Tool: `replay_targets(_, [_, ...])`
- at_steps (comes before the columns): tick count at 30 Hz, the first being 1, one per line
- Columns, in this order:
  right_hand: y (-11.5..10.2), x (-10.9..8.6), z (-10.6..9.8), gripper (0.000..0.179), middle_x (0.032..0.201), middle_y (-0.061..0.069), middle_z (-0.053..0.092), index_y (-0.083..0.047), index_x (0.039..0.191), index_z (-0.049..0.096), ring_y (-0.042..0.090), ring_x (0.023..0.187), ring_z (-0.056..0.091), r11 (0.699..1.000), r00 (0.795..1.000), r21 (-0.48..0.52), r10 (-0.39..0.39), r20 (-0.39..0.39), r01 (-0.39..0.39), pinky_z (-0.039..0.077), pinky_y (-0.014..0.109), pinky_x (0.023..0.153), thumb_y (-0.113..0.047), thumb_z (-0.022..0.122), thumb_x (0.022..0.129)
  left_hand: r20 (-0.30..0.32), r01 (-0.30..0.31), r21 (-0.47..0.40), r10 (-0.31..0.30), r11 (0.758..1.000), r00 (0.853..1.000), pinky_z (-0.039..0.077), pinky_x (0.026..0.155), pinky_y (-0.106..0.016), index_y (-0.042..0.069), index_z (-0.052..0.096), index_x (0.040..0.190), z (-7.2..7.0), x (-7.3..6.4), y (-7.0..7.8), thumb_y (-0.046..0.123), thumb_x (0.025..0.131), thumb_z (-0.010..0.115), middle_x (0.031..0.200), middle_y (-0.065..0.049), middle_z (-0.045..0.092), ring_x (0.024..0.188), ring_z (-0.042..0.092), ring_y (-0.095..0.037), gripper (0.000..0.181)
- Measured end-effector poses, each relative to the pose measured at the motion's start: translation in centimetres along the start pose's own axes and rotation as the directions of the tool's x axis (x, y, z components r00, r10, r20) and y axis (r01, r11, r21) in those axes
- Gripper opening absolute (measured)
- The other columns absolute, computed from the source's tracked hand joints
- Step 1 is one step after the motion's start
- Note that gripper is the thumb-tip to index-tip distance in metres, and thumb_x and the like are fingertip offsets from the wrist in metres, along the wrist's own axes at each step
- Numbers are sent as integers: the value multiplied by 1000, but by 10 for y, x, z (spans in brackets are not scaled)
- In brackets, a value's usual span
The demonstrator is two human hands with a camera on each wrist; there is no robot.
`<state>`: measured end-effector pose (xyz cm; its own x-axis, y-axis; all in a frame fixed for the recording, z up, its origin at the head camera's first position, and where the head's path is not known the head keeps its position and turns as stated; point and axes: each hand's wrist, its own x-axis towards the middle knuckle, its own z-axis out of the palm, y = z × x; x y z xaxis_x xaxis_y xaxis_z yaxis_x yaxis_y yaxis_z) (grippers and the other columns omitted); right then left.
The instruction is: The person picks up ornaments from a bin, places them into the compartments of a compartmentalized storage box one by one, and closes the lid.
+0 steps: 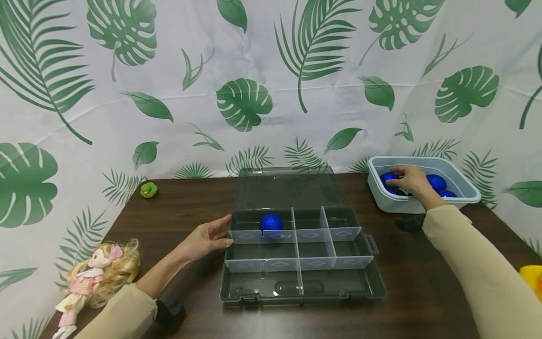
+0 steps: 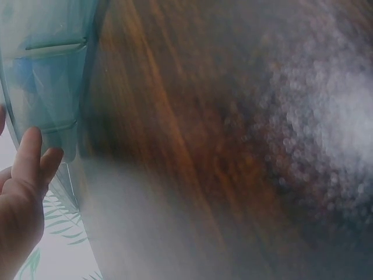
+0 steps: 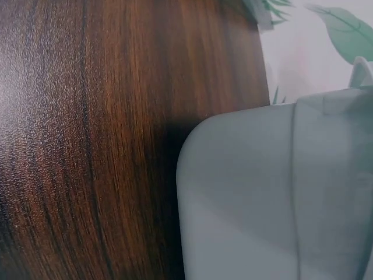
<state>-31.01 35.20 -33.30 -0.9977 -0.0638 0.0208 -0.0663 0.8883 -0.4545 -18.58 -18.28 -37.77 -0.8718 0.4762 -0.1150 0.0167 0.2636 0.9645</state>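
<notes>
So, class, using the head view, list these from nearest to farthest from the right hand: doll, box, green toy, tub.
1. Tub: back right, with the right hand over it.
2. Box: in the middle, lid open.
3. Green toy: back left.
4. Doll: front left.

A doll (image 1: 101, 270) lies left of the box (image 1: 262, 252), a basin (image 1: 394, 204) of balls (image 1: 436, 182) right.

On my head feed, a blonde doll (image 1: 86, 278) lies along the left edge of the wooden table (image 1: 410, 282), with a green toy (image 1: 148, 189) near its far left corner. I see a yellow object (image 1: 530, 278), partly cropped, to its right and a leaf-printed cloth (image 1: 271, 61) behind it.
</notes>
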Motion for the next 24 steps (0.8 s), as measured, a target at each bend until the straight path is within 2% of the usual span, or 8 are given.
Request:
replay_targets(11, [2, 11, 5, 52, 120, 40, 49, 15, 125, 45, 54, 112, 46, 999, 999, -48, -13, 31, 15, 33, 59, 98, -13, 63, 86, 5, 5, 10, -5, 1000, 1000, 32, 106, -49, -6, 16, 147, 0, -1, 2, 13, 90, 63, 153, -25, 15, 137, 26, -42, 76])
replay_targets(17, [0, 8, 6, 52, 122, 41, 46, 16, 126, 42, 54, 115, 42, 1000, 999, -17, 19, 49, -18, 34, 60, 98, -15, 61, 89, 11, 7, 1, -7, 1000, 1000, 32, 106, -49, -7, 15, 147, 1, -1, 1, 13, 90, 63, 153, -26, 15, 137, 26, -43, 77])
replay_targets(20, [-4, 4, 2, 54, 123, 42, 44, 16, 127, 40, 55, 115, 40, 1000, 999, 1, 32, 32, -32, 34, 61, 97, -18, 59, 91, 12, 4, 0, -4, 1000, 1000, 33, 106, -47, -7, 15, 147, 2, -1, 0, 12, 90, 63, 153, -26, 15, 137, 26, -42, 77])
replay_targets(24, [-13, -1, -6, 57, 126, 42, 41, 13, 131, 38, 55, 116, 39, 999, 999, 36, 37, -33, -36, 33, 62, 97, -25, 57, 94, 10, -9, 0, 9, 1000, 1000, 36, 104, -45, -7, 15, 147, 1, -1, -1, 12, 91, 63, 153, -26, 15, 137, 25, -42, 76])
